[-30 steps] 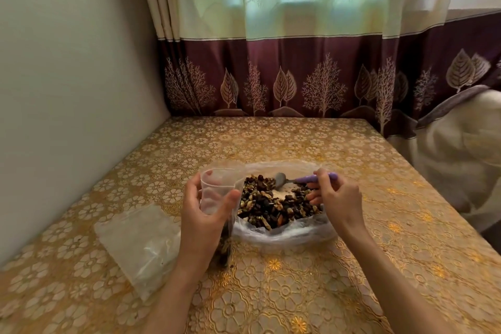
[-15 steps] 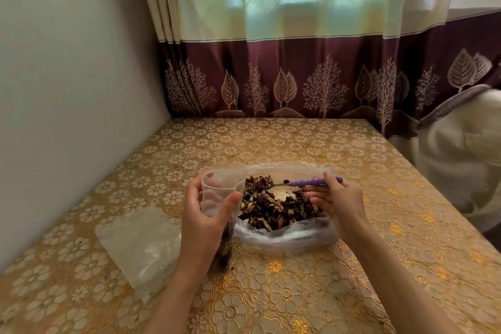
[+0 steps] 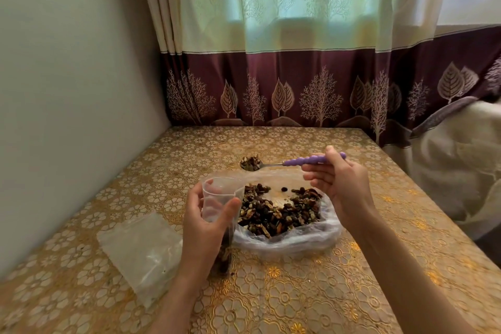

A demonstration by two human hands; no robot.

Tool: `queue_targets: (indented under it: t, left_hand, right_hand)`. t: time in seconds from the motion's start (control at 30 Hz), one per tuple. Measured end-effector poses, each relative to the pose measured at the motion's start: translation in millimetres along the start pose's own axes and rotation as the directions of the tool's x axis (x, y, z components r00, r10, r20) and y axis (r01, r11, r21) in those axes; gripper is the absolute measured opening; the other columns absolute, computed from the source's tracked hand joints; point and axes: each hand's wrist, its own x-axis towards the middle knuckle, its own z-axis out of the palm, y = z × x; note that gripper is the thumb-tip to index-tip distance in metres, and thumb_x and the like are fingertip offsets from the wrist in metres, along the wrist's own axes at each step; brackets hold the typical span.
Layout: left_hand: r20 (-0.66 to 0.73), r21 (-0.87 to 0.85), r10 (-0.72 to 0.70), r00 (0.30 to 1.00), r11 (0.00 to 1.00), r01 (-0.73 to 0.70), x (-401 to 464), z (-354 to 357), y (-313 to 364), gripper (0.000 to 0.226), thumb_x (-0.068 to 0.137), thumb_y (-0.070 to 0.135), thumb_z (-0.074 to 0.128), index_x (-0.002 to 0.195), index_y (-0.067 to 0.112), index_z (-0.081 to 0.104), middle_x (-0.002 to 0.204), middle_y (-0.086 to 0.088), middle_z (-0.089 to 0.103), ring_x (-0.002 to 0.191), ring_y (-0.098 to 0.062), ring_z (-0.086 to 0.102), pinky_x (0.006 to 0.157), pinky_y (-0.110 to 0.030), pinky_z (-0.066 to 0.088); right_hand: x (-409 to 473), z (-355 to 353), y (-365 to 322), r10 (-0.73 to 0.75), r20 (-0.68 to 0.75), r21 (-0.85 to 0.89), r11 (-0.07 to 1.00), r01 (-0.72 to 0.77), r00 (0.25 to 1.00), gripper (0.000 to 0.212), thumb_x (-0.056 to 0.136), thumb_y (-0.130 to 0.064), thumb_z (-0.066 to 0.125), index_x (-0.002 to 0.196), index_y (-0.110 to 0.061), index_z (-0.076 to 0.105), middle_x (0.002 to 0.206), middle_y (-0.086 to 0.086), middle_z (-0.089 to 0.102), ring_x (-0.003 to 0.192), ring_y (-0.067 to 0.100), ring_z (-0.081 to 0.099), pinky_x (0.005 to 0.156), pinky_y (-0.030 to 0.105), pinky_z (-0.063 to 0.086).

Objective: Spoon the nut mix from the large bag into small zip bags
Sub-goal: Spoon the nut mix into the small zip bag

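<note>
The large clear bag [image 3: 290, 241] lies open on the table with dark nut mix [image 3: 279, 211] inside. My left hand [image 3: 204, 228] grips a small zip bag [image 3: 221, 195] upright at the large bag's left edge, its mouth held open; some nut mix shows at its bottom. My right hand [image 3: 339, 184] holds a spoon [image 3: 295, 163] by its purple beaded handle. The spoon's bowl, heaped with nut mix [image 3: 250, 163], hangs above the far side of the large bag, right of and behind the small bag's mouth.
A flat clear zip bag [image 3: 141, 249] lies on the gold floral tablecloth [image 3: 298, 293] left of my left arm. A wall runs along the table's left side and a curtain [image 3: 298, 89] hangs behind. Pale bedding [image 3: 455, 165] sits past the table's right edge.
My right hand lifted the spoon out of the large bag with a heap of nut mix on it. The left hand and the small bag stayed where they were.
</note>
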Motion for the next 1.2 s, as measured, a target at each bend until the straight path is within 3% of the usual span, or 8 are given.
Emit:
queue_targets:
  t: [0.17, 0.27, 0.33, 0.43, 0.53, 0.8, 1.0, 1.2]
  left_hand:
    - [0.0, 0.001, -0.023, 1.0, 1.0, 0.023, -0.8, -1.7, 2.8, 0.114, 0.04, 0.085, 0.061, 0.13, 0.018, 0.042, 0.107, 0.01, 0.06, 0.085, 0.005, 0.063, 0.063, -0.011, 0.051]
    - [-0.002, 0.005, -0.04, 0.999, 0.999, 0.04, -0.4, -3.0, 2.2, 0.117, 0.04, 0.084, 0.062, 0.134, 0.018, 0.039, 0.118, -0.001, 0.059, 0.098, -0.011, 0.063, 0.081, -0.037, 0.056]
    - [0.0, 0.005, -0.045, 0.999, 0.999, 0.045, -1.3, -1.6, 3.6, 0.103, 0.05, 0.075, 0.067, 0.132, 0.018, 0.041, 0.117, -0.004, 0.06, 0.099, -0.016, 0.063, 0.082, -0.044, 0.055]
    - [0.014, -0.015, -0.047, 0.999, 0.999, 0.047, -1.5, 0.8, 1.5, 0.081, 0.06, 0.051, 0.068, 0.129, 0.017, 0.044, 0.113, -0.001, 0.064, 0.091, -0.005, 0.065, 0.075, -0.029, 0.057]
    - [-0.009, 0.007, -0.018, 1.0, 1.0, 0.018, -0.6, 0.1, -0.7, 0.082, 0.062, 0.048, 0.068, 0.133, 0.017, 0.04, 0.11, 0.0, 0.062, 0.085, 0.0, 0.064, 0.064, -0.007, 0.048]
    - [-0.026, -0.011, 0.016, 1.0, 1.0, -0.016, 1.2, 0.3, -4.2, 0.079, 0.063, 0.05, 0.067, 0.13, 0.017, 0.042, 0.111, 0.006, 0.061, 0.088, 0.003, 0.063, 0.066, -0.013, 0.052]
    - [-0.062, -0.002, 0.034, 0.997, 0.999, -0.034, 3.0, -1.2, -3.5, 0.072, 0.063, 0.054, 0.065, 0.123, 0.02, 0.047, 0.1, 0.009, 0.062, 0.084, 0.008, 0.061, 0.064, -0.009, 0.049]
    - [-0.061, 0.002, 0.049, 0.997, 0.999, -0.049, 1.1, -0.5, -1.8, 0.053, 0.065, 0.05, 0.066, 0.111, 0.028, 0.049, 0.091, 0.009, 0.063, 0.075, 0.004, 0.063, 0.06, -0.009, 0.049]
  right_hand:
    - [-11.5, 13.0, -20.9, -0.076, 0.093, 0.002, 0.997, 0.076, 0.993, 0.036, 0.099, -0.022, 0.043, 0.078, 0.0, 0.063, 0.07, 0.013, 0.072, 0.054, 0.016, 0.063, 0.048, 0.019, 0.051]
    - [-19.8, 19.1, -22.5, -0.09, 0.16, -0.036, 0.995, 0.097, 0.983, 0.035, 0.099, -0.019, 0.043, 0.081, 0.003, 0.063, 0.072, 0.014, 0.072, 0.055, 0.017, 0.063, 0.049, 0.02, 0.051]
    - [-24.7, 23.0, -21.4, -0.092, 0.206, -0.058, 0.993, 0.106, 0.974, 0.031, 0.098, -0.017, 0.044, 0.083, 0.004, 0.063, 0.071, 0.014, 0.072, 0.056, 0.019, 0.063, 0.049, 0.021, 0.052]
    - [-29.0, 26.9, -18.3, -0.127, 0.286, -0.113, 0.98, 0.165, 0.95, 0.025, 0.097, -0.01, 0.045, 0.086, 0.001, 0.064, 0.072, 0.011, 0.073, 0.057, 0.02, 0.064, 0.052, 0.022, 0.054]
    - [-27.9, 26.0, -13.3, -0.171, 0.318, -0.12, 0.968, 0.219, 0.933, 0.023, 0.096, -0.005, 0.043, 0.089, -0.001, 0.065, 0.073, 0.009, 0.073, 0.058, 0.021, 0.064, 0.051, 0.022, 0.053]
    - [-0.9, 8.5, 5.9, -0.089, 0.086, 0.121, 0.989, 0.079, 0.992, 0.031, 0.096, -0.02, 0.043, 0.08, -0.004, 0.064, 0.068, 0.012, 0.068, 0.055, 0.017, 0.058, 0.049, 0.022, 0.048]
    - [21.2, -10.1, 37.1, -0.148, -0.202, -0.188, 0.976, 0.11, 0.968, 0.034, 0.097, -0.025, 0.048, 0.073, -0.006, 0.063, 0.052, -0.001, 0.063, 0.049, 0.011, 0.052, 0.045, 0.02, 0.041]
    - [26.0, -17.3, 56.2, -0.22, -0.199, -0.39, 0.912, 0.129, 0.955, 0.034, 0.098, -0.029, 0.046, 0.072, -0.014, 0.063, 0.057, -0.01, 0.068, 0.053, -0.001, 0.056, 0.055, 0.018, 0.042]
